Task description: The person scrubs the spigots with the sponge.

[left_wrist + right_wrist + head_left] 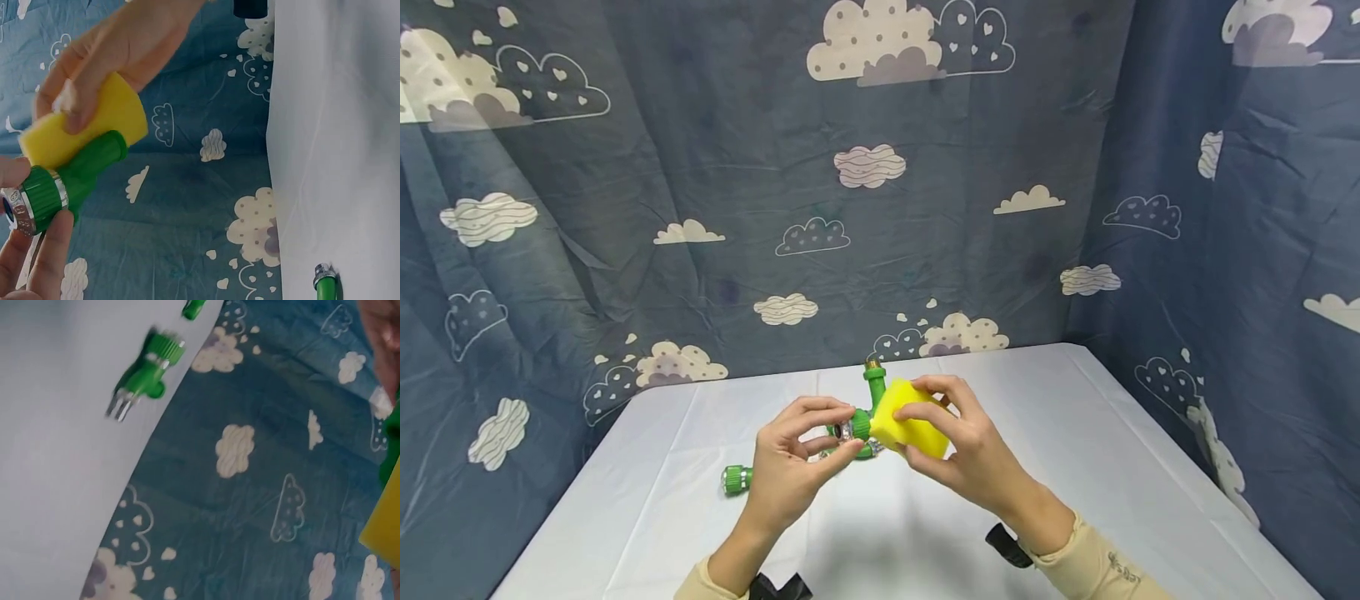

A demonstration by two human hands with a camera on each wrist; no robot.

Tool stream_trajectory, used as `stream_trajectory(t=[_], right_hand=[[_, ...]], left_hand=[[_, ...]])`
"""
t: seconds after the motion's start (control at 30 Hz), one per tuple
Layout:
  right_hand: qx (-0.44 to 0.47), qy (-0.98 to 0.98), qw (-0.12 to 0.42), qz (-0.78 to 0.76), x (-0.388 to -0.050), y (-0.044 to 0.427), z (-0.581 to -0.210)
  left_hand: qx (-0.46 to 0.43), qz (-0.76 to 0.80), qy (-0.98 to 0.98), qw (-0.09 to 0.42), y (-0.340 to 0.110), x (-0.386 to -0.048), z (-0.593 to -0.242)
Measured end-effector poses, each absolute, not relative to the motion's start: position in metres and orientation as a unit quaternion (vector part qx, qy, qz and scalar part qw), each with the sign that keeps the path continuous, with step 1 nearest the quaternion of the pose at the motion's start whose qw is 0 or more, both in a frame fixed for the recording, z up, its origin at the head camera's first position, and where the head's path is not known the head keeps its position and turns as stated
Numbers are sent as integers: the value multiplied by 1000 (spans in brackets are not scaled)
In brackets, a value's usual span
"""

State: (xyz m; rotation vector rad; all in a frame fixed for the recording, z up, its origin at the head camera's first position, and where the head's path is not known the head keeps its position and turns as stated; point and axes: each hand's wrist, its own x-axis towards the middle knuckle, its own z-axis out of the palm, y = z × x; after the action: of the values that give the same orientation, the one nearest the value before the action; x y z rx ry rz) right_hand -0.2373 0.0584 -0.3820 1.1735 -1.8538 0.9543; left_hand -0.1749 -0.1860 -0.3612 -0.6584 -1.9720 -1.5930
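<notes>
While the white worktop stretches below, the right hand pinches a yellow sponge between thumb and fingers against a green fitting, whose ribbed end the left hand grips between its own thumb and fingers.

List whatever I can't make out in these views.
Head: right end of the leftmost green piece, hidden behind the left hand.
Left wrist: any lettering on the chrome ring of the held fitting, too small to read.
Right wrist: most of the yellow sponge, cut off by the right edge.
Right wrist: fine detail on the green-and-chrome piece, blurred.
</notes>
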Motion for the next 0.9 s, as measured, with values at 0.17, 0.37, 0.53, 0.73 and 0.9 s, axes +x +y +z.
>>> stream_trajectory(t=[0.17,0.37,0.53,0.73,0.9], right_hand=[[374,-775,321,396,-257,63,-383],[338,-722,207,567,-253,65,-377],[397,-661,136,622,-242,57,-375],[405,-672,100,612,-241,54,-387],[398,-665,102,623,-238,54,-391]], left_hand=[[-239,-613,-706,263,-193,-173,-361],[-212,-648,-682,265,-196,-173,-360],[-235,-677,-656,236,-196,-174,-361],[-221,-757,-576,213,-197,-176,-361],[-168,-813,-522,199,-194,-179,-361]])
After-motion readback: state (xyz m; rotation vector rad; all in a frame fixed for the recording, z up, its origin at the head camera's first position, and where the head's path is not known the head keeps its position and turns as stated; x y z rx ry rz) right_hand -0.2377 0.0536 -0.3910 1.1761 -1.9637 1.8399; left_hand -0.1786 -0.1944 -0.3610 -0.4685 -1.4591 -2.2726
